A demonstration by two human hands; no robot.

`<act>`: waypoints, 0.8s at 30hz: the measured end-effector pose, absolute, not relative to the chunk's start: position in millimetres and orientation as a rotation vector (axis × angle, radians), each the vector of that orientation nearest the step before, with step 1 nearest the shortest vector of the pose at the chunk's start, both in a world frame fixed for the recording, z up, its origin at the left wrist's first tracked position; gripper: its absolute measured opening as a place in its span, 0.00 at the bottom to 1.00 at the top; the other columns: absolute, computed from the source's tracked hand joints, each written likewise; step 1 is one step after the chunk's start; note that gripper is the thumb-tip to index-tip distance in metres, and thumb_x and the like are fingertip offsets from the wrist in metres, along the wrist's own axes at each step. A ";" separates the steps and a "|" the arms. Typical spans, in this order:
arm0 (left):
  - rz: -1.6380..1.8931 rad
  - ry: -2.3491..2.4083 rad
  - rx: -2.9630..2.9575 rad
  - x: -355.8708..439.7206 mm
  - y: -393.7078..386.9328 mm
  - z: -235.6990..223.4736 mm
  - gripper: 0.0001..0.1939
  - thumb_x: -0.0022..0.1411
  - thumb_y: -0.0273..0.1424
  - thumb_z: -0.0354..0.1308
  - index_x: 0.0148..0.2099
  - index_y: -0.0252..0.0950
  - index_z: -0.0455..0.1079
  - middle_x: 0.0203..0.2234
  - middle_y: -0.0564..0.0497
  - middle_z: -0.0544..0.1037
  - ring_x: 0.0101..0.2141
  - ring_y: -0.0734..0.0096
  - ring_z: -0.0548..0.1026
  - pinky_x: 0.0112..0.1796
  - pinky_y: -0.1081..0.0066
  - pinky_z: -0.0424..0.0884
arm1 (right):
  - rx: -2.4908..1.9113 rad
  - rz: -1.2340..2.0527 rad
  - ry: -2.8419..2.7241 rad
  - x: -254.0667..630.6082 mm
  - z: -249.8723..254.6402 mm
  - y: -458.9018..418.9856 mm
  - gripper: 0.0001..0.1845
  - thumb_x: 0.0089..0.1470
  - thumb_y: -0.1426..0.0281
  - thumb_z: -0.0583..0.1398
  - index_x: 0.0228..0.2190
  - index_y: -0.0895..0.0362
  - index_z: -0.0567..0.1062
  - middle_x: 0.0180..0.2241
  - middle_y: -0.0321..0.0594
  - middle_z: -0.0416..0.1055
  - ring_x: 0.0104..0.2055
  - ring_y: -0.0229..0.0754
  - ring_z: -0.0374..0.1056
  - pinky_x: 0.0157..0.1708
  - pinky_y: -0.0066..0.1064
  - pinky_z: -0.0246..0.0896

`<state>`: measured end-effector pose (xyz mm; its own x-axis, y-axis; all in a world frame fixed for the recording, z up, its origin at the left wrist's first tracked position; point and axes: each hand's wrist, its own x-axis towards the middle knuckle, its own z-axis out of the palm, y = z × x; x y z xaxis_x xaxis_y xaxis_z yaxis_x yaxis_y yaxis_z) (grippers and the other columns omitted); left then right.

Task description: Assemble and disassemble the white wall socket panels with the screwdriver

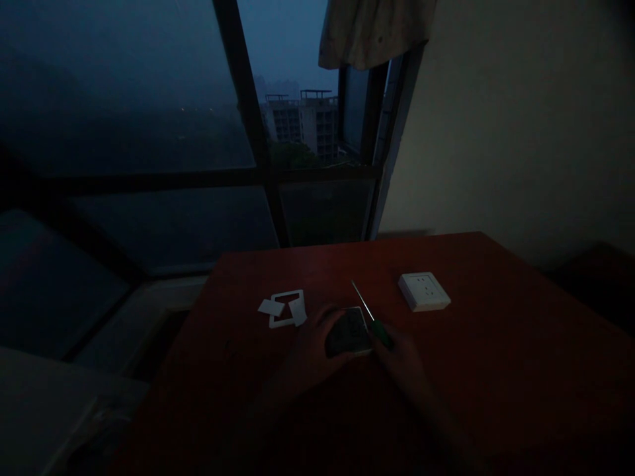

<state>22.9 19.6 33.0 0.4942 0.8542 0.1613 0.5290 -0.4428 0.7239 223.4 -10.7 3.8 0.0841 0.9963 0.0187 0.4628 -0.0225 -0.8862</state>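
In the dim light my left hand (317, 344) curls around the left side of a switch box (350, 330) with a dark inside and a pale rim. A screwdriver with a green handle (380, 332) is in my right hand (401, 357), at the box's right edge. Its thin metal shaft points up and away to the left, past the box, with the tip free. To the left of my left hand lies a white frame (274, 325), with two white cover pieces (271, 307) resting across it.
A white wall socket on its box (424, 291) sits on the reddish-brown table (486, 291) to the right. Beyond the table's far edge are dark-framed windows (268, 175), a curtain (374, 33) and a bare wall (506, 132).
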 end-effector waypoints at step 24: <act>0.679 1.122 2.129 22.3 15.5 29.7 0.36 0.51 0.30 0.62 0.61 0.44 0.55 0.60 0.47 0.57 0.57 0.56 0.59 0.57 0.56 0.57 | -1.579 0.929 -1.463 222.9 0.5 -10.8 0.15 0.51 0.63 0.54 0.33 0.60 0.75 0.30 0.40 0.75 0.32 0.44 0.69 0.32 0.29 0.62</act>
